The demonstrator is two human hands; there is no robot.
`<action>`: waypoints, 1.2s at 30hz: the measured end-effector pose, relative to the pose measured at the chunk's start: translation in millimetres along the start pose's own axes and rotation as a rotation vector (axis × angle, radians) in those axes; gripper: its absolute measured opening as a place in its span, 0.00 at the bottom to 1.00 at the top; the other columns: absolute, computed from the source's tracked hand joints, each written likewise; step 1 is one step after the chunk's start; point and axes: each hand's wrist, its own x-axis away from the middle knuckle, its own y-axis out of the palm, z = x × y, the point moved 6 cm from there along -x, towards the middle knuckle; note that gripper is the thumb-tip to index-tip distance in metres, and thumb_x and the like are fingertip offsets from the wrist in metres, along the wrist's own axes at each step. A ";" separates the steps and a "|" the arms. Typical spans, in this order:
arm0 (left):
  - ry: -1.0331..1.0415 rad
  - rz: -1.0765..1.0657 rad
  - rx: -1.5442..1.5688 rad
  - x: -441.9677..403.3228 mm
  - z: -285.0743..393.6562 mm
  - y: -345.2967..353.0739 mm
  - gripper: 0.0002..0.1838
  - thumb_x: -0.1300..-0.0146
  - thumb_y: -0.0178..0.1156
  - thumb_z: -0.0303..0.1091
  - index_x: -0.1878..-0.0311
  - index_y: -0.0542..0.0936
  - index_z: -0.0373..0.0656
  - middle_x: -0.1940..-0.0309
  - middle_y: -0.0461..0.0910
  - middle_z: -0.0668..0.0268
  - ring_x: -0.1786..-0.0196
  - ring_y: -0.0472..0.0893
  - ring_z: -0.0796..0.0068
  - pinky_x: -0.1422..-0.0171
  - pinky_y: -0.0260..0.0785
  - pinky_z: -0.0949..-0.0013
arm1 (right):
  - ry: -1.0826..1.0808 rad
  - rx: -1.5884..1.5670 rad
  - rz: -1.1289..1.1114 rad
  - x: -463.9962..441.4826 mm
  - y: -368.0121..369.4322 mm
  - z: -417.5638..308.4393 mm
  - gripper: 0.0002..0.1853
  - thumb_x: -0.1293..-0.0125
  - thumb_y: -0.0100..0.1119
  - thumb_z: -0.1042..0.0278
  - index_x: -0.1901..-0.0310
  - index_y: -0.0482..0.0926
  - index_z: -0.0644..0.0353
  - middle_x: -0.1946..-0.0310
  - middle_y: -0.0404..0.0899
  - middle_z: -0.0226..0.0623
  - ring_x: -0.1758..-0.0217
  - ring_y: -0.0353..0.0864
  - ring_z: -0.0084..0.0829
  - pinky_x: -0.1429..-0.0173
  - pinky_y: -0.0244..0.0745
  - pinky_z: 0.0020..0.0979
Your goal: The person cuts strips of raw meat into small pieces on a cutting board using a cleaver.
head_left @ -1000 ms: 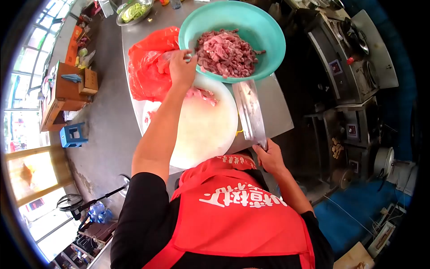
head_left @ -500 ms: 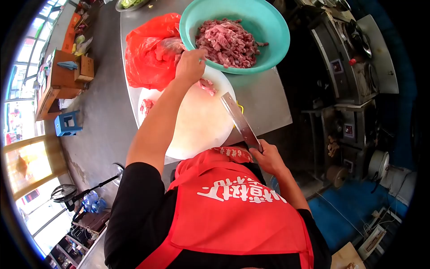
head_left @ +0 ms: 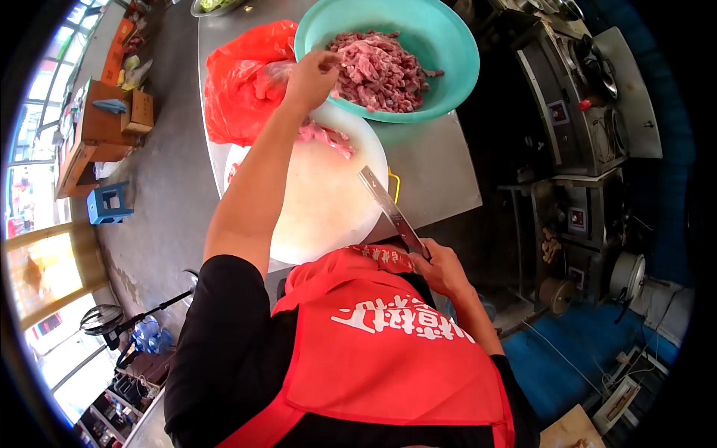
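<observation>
Reaching over the bowl's rim with a blade in my other hand

My left hand (head_left: pixel 312 81) is at the left rim of the green bowl (head_left: pixel 454 63), fingers curled beside the sliced meat (head_left: pixel 377 71); I cannot tell whether they pinch anything. My right hand (head_left: pixel 441 265) is clenched round the handle of a cleaver (head_left: pixel 388 201), its blade slanting over the right edge of the round white board (head_left: pixel 321 209).

If I drew my left hand back low across the board without watching the blade, I could nick myself. Leaning on the bowl's rim might tip it, since it seems to reach past the right edge of the metal surface (head_left: pixel 437 175). Wet, greasy fingers could let the cleaver's handle slip.

The bowl, beyond the board's far edge, has a broad heap of sliced meat, with bare wall showing on its right. Left of it, the red plastic bag (head_left: pixel 243 89) bulges near the surface's left edge, its contents mostly hidden. A plate (head_left: pixel 215 7) of greens sits at the far left corner. One meat piece (head_left: pixel 328 138) lies near the board's far edge.
</observation>
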 end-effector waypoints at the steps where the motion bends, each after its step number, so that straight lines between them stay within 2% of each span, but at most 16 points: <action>1: -0.003 -0.002 -0.001 14.0 -7.8 -0.4 0.14 0.33 0.67 0.31 0.46 0.89 0.42 0.51 0.92 0.60 0.51 0.91 0.62 0.44 0.83 0.60 | 0.016 -0.003 -0.006 1.6 -2.5 -1.4 0.23 0.23 0.66 0.54 0.37 0.83 0.62 0.53 0.90 0.57 0.48 0.89 0.59 0.43 0.82 0.46; 3: -0.225 -0.020 0.002 50.5 -39.3 1.9 0.12 0.33 0.67 0.31 0.47 0.89 0.44 0.51 0.90 0.59 0.49 0.90 0.59 0.41 0.82 0.58 | 0.033 -0.010 -0.013 1.9 -2.9 1.1 0.22 0.23 0.66 0.55 0.37 0.83 0.62 0.53 0.90 0.56 0.48 0.89 0.59 0.43 0.82 0.47; 5: -0.148 -0.202 -0.047 93.2 -78.2 29.6 0.11 0.34 0.66 0.31 0.49 0.89 0.45 0.52 0.90 0.58 0.48 0.89 0.54 0.41 0.82 0.54 | -0.021 0.029 0.048 1.7 -1.4 7.0 0.21 0.23 0.66 0.55 0.37 0.83 0.61 0.55 0.90 0.56 0.49 0.90 0.57 0.45 0.82 0.47; 6: 0.002 -0.356 -0.212 113.1 -71.9 34.4 0.12 0.36 0.66 0.29 0.50 0.90 0.48 0.51 0.90 0.60 0.45 0.88 0.56 0.34 0.79 0.54 | -0.021 0.031 0.045 1.7 0.9 10.0 0.21 0.23 0.66 0.55 0.37 0.83 0.61 0.55 0.90 0.56 0.49 0.90 0.57 0.45 0.82 0.47; 8: 0.395 -0.181 -0.442 148.0 -55.2 40.8 0.11 0.38 0.66 0.29 0.54 0.90 0.51 0.52 0.90 0.63 0.43 0.86 0.61 0.30 0.74 0.53 | -0.026 0.050 0.056 0.9 1.3 12.9 0.20 0.23 0.66 0.55 0.39 0.83 0.61 0.56 0.90 0.55 0.50 0.90 0.57 0.45 0.82 0.47; 11: 0.273 -0.204 -0.570 150.7 -60.4 46.2 0.08 0.37 0.66 0.30 0.57 0.89 0.53 0.53 0.89 0.66 0.43 0.85 0.64 0.31 0.70 0.55 | -0.008 0.061 0.007 -1.0 0.9 5.4 0.20 0.23 0.65 0.56 0.40 0.83 0.61 0.57 0.90 0.55 0.51 0.89 0.58 0.46 0.82 0.47; 15: 0.165 -0.095 -0.523 137.5 -58.1 30.8 0.06 0.38 0.67 0.32 0.58 0.88 0.52 0.59 0.88 0.65 0.49 0.85 0.61 0.36 0.71 0.54 | 0.029 0.071 -0.053 -1.5 1.8 -6.4 0.20 0.23 0.65 0.56 0.40 0.83 0.62 0.57 0.90 0.55 0.51 0.89 0.59 0.46 0.82 0.47; 18: -0.031 -0.107 -0.397 126.5 -70.5 14.1 0.06 0.38 0.69 0.35 0.58 0.88 0.50 0.62 0.89 0.62 0.54 0.87 0.61 0.40 0.75 0.55 | -0.009 0.112 -0.024 -4.5 7.9 -0.9 0.20 0.23 0.65 0.56 0.40 0.83 0.62 0.57 0.90 0.55 0.51 0.90 0.58 0.45 0.83 0.47; 21: -0.456 -0.071 0.364 123.4 -98.6 -5.6 0.06 0.31 0.68 0.32 0.56 0.85 0.41 0.63 0.88 0.65 0.61 0.86 0.77 0.55 0.77 0.70 | 0.015 0.097 -0.033 -3.0 13.7 -0.7 0.20 0.23 0.66 0.55 0.39 0.83 0.61 0.56 0.90 0.56 0.51 0.90 0.58 0.45 0.83 0.47; 22: -0.458 -0.068 0.363 122.8 -91.1 -17.5 0.06 0.31 0.68 0.32 0.56 0.85 0.41 0.63 0.88 0.65 0.61 0.86 0.77 0.55 0.77 0.70 | 0.017 0.079 -0.035 -2.6 15.0 -1.5 0.21 0.23 0.66 0.55 0.39 0.83 0.61 0.56 0.90 0.57 0.50 0.90 0.59 0.45 0.82 0.48; 24: -0.454 -0.023 0.680 122.7 -73.7 -38.6 0.03 0.26 0.66 0.28 0.53 0.83 0.41 0.61 0.86 0.70 0.56 0.82 0.80 0.49 0.75 0.73 | 0.013 0.061 -0.040 -4.1 18.8 -0.9 0.21 0.24 0.66 0.55 0.39 0.83 0.61 0.56 0.89 0.57 0.50 0.89 0.60 0.45 0.82 0.48; 25: -0.417 0.048 0.808 121.7 -66.9 -46.6 0.03 0.26 0.64 0.26 0.52 0.81 0.41 0.61 0.87 0.66 0.62 0.84 0.77 0.53 0.78 0.71 | 0.006 0.068 -0.026 -5.1 20.8 1.3 0.20 0.24 0.66 0.56 0.39 0.83 0.62 0.56 0.89 0.57 0.50 0.89 0.60 0.45 0.82 0.48; 28: -0.341 0.069 1.017 122.0 -43.5 -69.1 0.01 0.24 0.61 0.25 0.53 0.80 0.42 0.60 0.84 0.68 0.53 0.82 0.77 0.47 0.78 0.68 | 0.005 0.058 -0.024 -8.1 23.4 2.1 0.20 0.24 0.67 0.57 0.40 0.83 0.62 0.56 0.89 0.58 0.50 0.89 0.60 0.45 0.83 0.47; 30: -0.329 0.064 1.033 124.8 -22.6 -80.4 0.01 0.23 0.60 0.25 0.53 0.79 0.42 0.62 0.83 0.67 0.56 0.83 0.74 0.49 0.80 0.66 | 0.010 0.046 -0.031 -9.8 24.7 1.1 0.19 0.24 0.67 0.57 0.40 0.84 0.62 0.56 0.89 0.58 0.50 0.89 0.60 0.45 0.83 0.47; 33: -0.377 0.024 1.011 142.0 5.0 -83.6 0.01 0.23 0.60 0.26 0.52 0.79 0.43 0.61 0.84 0.65 0.61 0.85 0.74 0.54 0.81 0.67 | -0.020 0.031 -0.004 -10.5 27.0 0.7 0.19 0.24 0.68 0.59 0.41 0.84 0.63 0.55 0.90 0.58 0.50 0.90 0.59 0.45 0.83 0.46; 36: -0.382 -0.223 1.030 166.3 26.3 -70.3 0.04 0.22 0.64 0.27 0.51 0.78 0.44 0.55 0.88 0.64 0.65 0.88 0.77 0.69 0.77 0.76 | -0.058 -0.050 0.026 -15.4 30.7 6.1 0.19 0.24 0.68 0.59 0.41 0.84 0.65 0.55 0.91 0.55 0.50 0.91 0.57 0.44 0.83 0.46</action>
